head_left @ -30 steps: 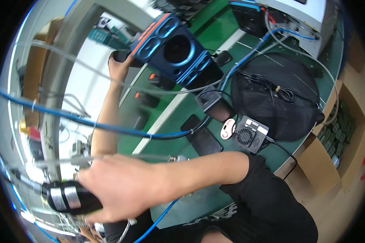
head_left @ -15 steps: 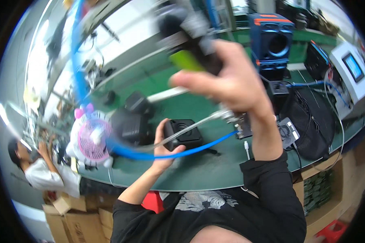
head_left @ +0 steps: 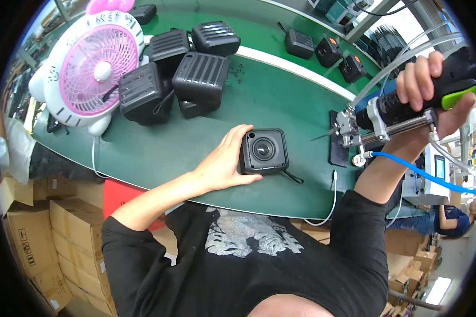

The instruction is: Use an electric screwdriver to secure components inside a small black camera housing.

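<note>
My left hand (head_left: 223, 162) is wrapped round the left side of a small black box speaker (head_left: 264, 149), which lies on the green table with its round driver facing up. A short wrist strap (head_left: 293, 178) trails from its lower right corner. Off to the right, my right hand (head_left: 424, 89) grips a black electric screwdriver (head_left: 391, 109) with a green lever. A metal feed head (head_left: 348, 127) forms its tip, pointing left, well apart from the speaker. A blue air hose (head_left: 415, 168) and clear tubes run from the tool.
Several ribbed black speakers (head_left: 201, 79) are grouped at the far left beside a pink-and-white fan (head_left: 101, 71). More small speakers (head_left: 299, 43) stand beyond the white rail. A white cable (head_left: 334, 182) hangs over the near edge. Cardboard boxes (head_left: 34, 248) stand at lower left; another person (head_left: 452, 219) is at right.
The head view has shifted. My right hand has swung the screwdriver out to the right, from above the table's middle. My left hand still holds the speaker.
</note>
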